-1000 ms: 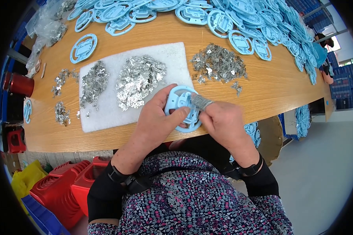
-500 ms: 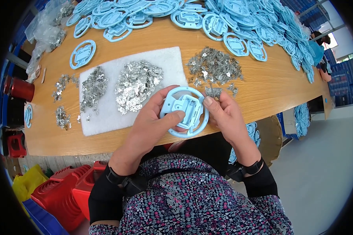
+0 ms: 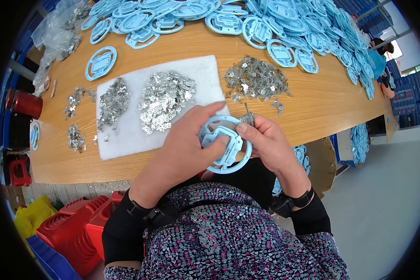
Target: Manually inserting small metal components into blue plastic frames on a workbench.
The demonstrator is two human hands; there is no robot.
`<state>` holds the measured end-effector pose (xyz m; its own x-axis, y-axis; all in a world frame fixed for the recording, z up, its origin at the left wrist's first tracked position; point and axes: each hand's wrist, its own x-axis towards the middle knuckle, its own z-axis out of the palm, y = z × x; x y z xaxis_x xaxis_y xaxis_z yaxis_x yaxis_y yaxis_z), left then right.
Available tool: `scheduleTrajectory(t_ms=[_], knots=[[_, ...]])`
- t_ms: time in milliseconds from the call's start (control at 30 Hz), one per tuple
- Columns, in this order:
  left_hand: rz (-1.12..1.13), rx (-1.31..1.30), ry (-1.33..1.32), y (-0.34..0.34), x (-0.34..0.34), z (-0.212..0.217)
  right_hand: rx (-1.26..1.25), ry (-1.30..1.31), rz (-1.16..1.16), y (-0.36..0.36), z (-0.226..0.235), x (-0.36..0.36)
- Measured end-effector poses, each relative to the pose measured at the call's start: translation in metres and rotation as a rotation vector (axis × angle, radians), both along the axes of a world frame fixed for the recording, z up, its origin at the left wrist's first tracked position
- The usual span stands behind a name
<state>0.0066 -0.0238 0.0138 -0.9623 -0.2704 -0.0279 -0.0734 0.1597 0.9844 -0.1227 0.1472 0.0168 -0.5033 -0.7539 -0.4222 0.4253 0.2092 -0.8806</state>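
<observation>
In the head view, the left hand (image 3: 184,147) is gripping a round light-blue plastic ring part (image 3: 225,144) from its left side, fingers curled over the rim and thumb pressing on the inner frame. The right hand (image 3: 270,147) is holding the same part from the right, its thumb lying flat across the rim while the fingertips are pinching a small metal clip (image 3: 249,114) that is sticking up just above the ring. Both hands are closed around the part, holding it above the near edge of the wooden table (image 3: 312,107), in front of the person's body. Just beyond the hands, a white foam pad (image 3: 126,135) is carrying two heaps of shiny metal pieces (image 3: 165,98). Another loose heap of clips (image 3: 256,81) is lying on the bare wood to the right of the pad. Many more blue ring parts (image 3: 284,28) are piling up along the far side.
</observation>
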Motion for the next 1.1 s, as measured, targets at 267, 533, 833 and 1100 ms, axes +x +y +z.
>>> scheduleTrajectory(t_ms=[267,533,833,1100], knots=[[-0.15,0.586,-0.07,-0.006,0.014,0.004,-0.284,0.081,0.154,0.007,-0.003,0.01],[-0.245,0.897,-0.067,-0.007,0.031,-0.009,-0.166,1.183,0.167,-0.012,0.003,0.002],[0.018,0.651,-0.037,-0.02,0.034,-0.012,0.088,0.924,0.394,-0.039,0.02,-0.016],[0.233,0.436,-0.057,-0.024,0.035,-0.015,0.237,1.446,0.367,-0.085,0.005,-0.02]])
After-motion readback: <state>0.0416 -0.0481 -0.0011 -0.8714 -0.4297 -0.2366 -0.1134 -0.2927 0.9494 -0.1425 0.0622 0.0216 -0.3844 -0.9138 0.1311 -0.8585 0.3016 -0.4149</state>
